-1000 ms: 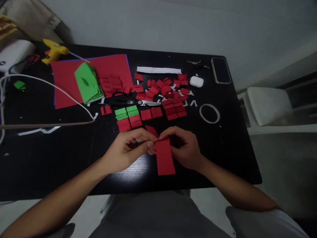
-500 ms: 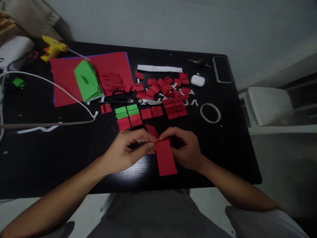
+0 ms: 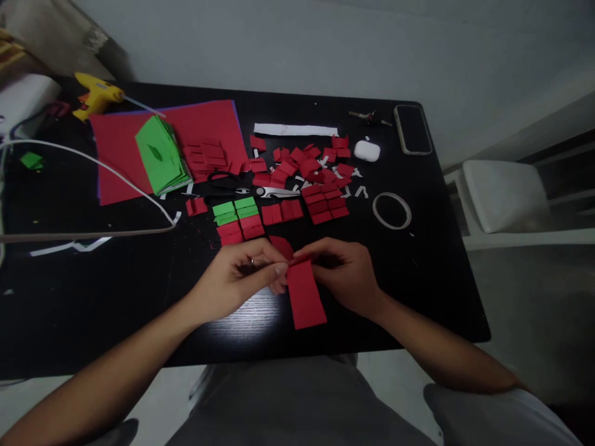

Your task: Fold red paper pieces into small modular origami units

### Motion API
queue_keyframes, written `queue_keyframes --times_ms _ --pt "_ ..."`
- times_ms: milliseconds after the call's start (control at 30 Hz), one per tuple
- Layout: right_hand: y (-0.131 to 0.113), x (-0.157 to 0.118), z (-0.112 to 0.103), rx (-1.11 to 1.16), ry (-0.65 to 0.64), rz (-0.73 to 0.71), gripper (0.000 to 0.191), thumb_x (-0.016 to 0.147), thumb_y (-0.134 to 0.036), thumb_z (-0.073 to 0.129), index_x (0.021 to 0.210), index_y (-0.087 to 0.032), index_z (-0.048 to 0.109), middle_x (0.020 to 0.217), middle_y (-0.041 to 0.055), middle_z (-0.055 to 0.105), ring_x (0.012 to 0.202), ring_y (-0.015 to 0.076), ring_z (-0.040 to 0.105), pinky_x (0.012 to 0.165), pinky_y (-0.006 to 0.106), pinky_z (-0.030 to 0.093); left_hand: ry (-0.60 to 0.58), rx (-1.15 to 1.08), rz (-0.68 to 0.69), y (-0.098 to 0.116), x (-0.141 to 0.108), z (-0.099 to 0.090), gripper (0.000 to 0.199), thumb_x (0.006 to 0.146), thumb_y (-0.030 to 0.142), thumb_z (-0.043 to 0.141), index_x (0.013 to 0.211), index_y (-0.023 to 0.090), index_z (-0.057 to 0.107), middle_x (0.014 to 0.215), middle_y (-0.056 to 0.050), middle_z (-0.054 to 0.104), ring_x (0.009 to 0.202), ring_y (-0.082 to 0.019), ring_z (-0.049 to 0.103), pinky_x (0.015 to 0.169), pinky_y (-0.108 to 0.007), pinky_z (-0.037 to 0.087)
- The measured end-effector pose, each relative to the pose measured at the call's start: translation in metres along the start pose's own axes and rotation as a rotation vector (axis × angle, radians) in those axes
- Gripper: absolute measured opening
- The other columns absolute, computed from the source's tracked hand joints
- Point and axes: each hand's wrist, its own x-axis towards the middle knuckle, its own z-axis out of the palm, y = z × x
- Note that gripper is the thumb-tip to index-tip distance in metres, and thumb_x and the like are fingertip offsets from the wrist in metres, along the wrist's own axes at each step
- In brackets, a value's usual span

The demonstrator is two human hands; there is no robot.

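A folded strip of red paper (image 3: 307, 296) hangs between my hands near the table's front edge, with another red flap rising behind its fold. My left hand (image 3: 246, 272) pinches the fold's left end between thumb and fingers. On the other side, my right hand (image 3: 346, 272) is closed on the top edge of the same paper. Just beyond my hands lie small folded red pieces (image 3: 282, 212), green pieces (image 3: 235, 210) and a joined red block (image 3: 325, 202).
Scissors (image 3: 277, 192) lie among red pieces and white scraps. At the left are a green paper stack (image 3: 160, 155) on red sheets (image 3: 116, 142), a yellow glue gun (image 3: 98, 95) and a white cable (image 3: 116, 234). A phone (image 3: 413, 129), white case (image 3: 367, 150) and ring (image 3: 392, 210) lie right.
The view has shifted slightly, moving the table items a little to the left. The red strip has tilted a little between my hands, and both hands still hold it.
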Motion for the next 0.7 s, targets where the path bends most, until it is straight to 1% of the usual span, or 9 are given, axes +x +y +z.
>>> queue_keyframes --times_ms 100,233,300,333,400,433,500,600,700 --pt "0.002 0.003 -0.003 0.047 0.015 0.052 0.015 0.08 -0.024 0.085 0.094 -0.023 0.079 0.09 0.0013 0.082 0.083 0.0172 0.078 0.078 0.028 0.063 -0.01 -0.033 -0.007 0.0 0.002 -0.003 0.019 0.095 0.031 0.07 0.085 0.015 0.07 0.068 -0.003 0.074 0.063 -0.015 0.073 0.062 -0.024 0.06" --pt "0.002 0.005 -0.006 0.131 -0.014 0.12 0.025 0.077 -0.031 0.089 0.097 -0.021 0.077 0.086 0.0017 0.081 0.077 0.0162 0.077 0.071 0.026 0.062 -0.021 0.029 -0.009 -0.003 0.002 -0.009 0.017 0.098 0.029 0.065 0.089 0.015 0.068 0.063 0.001 0.067 0.052 -0.011 0.062 0.053 -0.021 0.051" --pt "0.001 0.006 -0.006 0.181 -0.074 0.169 0.03 0.075 -0.03 0.091 0.098 -0.02 0.076 0.08 0.0005 0.079 0.071 0.0149 0.076 0.066 0.025 0.06 0.013 0.163 0.091 -0.003 0.002 -0.013 0.009 0.097 0.023 0.063 0.101 0.016 0.068 0.067 0.002 0.063 0.055 -0.009 0.058 0.053 -0.021 0.047" --pt "0.001 0.006 -0.005 0.206 -0.108 0.199 0.032 0.074 -0.03 0.092 0.098 -0.02 0.075 0.078 -0.0001 0.079 0.069 0.0144 0.075 0.065 0.024 0.059 0.01 0.245 0.169 -0.002 0.002 -0.015 0.014 0.095 0.018 0.063 0.109 0.017 0.068 0.074 0.001 0.064 0.062 -0.011 0.059 0.058 -0.022 0.049" --pt "0.001 0.006 -0.005 0.255 -0.166 0.263 0.034 0.072 -0.028 0.092 0.099 -0.018 0.073 0.076 -0.0007 0.078 0.067 0.0133 0.074 0.065 0.023 0.057 -0.068 0.385 0.31 0.0 0.001 -0.019 0.033 0.088 0.01 0.063 0.12 0.019 0.066 0.094 -0.004 0.066 0.083 -0.015 0.063 0.074 -0.027 0.053" --pt "0.002 0.006 -0.005 0.273 -0.191 0.296 0.036 0.071 -0.027 0.093 0.099 -0.018 0.072 0.076 -0.0006 0.079 0.067 0.0128 0.074 0.065 0.022 0.056 -0.132 0.427 0.349 0.002 0.001 -0.02 0.04 0.085 0.007 0.062 0.123 0.02 0.064 0.102 -0.007 0.066 0.092 -0.018 0.063 0.081 -0.03 0.054" --pt "0.002 0.007 -0.005 0.297 -0.233 0.356 0.037 0.071 -0.025 0.093 0.099 -0.017 0.071 0.076 -0.0006 0.079 0.066 0.0117 0.073 0.064 0.021 0.054 -0.257 0.475 0.373 0.004 0.001 -0.02 0.046 0.082 0.003 0.061 0.124 0.022 0.063 0.111 -0.008 0.065 0.101 -0.02 0.064 0.087 -0.032 0.054" --pt "0.001 0.007 -0.005 0.321 -0.283 0.406 0.039 0.07 -0.025 0.093 0.099 -0.017 0.068 0.075 -0.0013 0.077 0.065 0.0117 0.072 0.063 0.02 0.053 -0.356 0.532 0.36 0.004 -0.001 -0.019 0.041 0.081 0.003 0.064 0.117 0.022 0.063 0.11 -0.007 0.067 0.1 -0.019 0.066 0.086 -0.029 0.054" --pt "-0.001 0.007 -0.006 0.345 -0.32 0.401 0.042 0.069 -0.024 0.093 0.098 -0.018 0.063 0.076 -0.0017 0.077 0.067 0.0124 0.073 0.064 0.021 0.054 -0.316 0.572 0.354 0.002 -0.003 -0.017 0.027 0.082 0.009 0.07 0.105 0.021 0.062 0.1 -0.004 0.069 0.09 -0.016 0.067 0.08 -0.025 0.053"
